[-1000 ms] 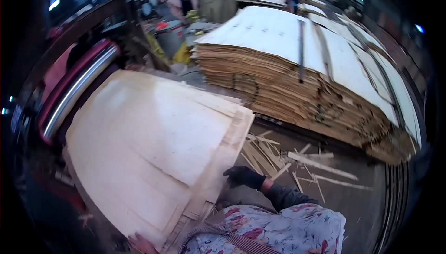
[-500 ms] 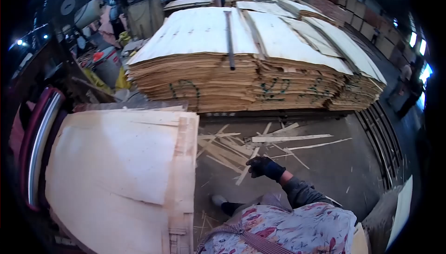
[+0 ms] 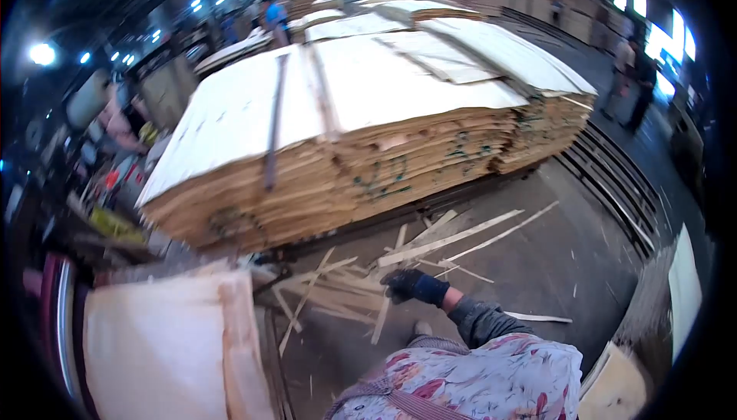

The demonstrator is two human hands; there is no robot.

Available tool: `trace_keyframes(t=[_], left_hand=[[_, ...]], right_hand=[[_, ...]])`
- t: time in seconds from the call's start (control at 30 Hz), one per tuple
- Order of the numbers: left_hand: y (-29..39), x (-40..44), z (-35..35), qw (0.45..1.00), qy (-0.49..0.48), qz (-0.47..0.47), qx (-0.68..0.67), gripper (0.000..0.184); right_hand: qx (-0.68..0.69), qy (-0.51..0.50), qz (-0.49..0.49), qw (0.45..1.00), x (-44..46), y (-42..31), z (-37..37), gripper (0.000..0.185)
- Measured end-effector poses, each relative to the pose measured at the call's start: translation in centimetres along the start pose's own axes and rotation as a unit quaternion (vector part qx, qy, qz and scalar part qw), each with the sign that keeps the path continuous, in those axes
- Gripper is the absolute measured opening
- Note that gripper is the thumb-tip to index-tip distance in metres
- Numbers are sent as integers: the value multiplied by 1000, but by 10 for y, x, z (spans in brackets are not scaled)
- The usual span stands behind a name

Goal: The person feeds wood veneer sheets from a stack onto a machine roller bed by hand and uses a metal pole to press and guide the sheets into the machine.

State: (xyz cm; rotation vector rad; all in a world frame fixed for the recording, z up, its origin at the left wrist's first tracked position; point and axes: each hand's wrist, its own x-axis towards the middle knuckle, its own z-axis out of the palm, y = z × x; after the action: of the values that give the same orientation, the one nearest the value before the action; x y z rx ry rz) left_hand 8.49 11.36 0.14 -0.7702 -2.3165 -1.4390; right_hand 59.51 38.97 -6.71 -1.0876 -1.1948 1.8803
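Observation:
My right hand (image 3: 415,286), in a dark glove, hangs in the air over the floor, with wood strips (image 3: 345,282) below and beyond it. Its fingers are loosely bent and apart, and nothing shows in them. My left hand is out of view. At the lower left lies a pale veneer sheet (image 3: 153,339) with a ragged strip along its right edge, beside a red roller machine (image 3: 55,320). A large stack of veneer (image 3: 330,190) stands ahead, with a dark bar (image 3: 276,117) lying across its top and hanging over the front.
Metal rails (image 3: 610,182) run along the floor at the right. More sheets (image 3: 683,293) stand at the right edge, with a pale piece (image 3: 614,389) below. A person in blue (image 3: 275,17) is at the back, with other people (image 3: 626,74) at the right. A yellow bag (image 3: 115,224) lies at the left.
The view has swung right, moving the veneer sheet and stack leftward in the picture. My right hand has left the sheet's edge. My left hand, seen at the sheet earlier, has gone from view.

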Motion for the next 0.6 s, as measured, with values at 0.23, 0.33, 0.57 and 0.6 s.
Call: trace_keyframes(t=[0.23,0.33,0.57,0.6], left_hand=[[389,-154,278,717,-550,-23,-426,38],[518,-235,364,546,-710,-10,-446,47],[757,-437,534,300,-850,-127,-414,50],[786,-464,558,276,-861,-143,-403,55]], right_hand=[[-399,183,-172,882,-96,37,-242,32],[26,342,-162,925,-180,4,-261,28],[328,526,-156,769,-262,9,-276,30],[342,536,-154,756,-266,7,-282,29]])
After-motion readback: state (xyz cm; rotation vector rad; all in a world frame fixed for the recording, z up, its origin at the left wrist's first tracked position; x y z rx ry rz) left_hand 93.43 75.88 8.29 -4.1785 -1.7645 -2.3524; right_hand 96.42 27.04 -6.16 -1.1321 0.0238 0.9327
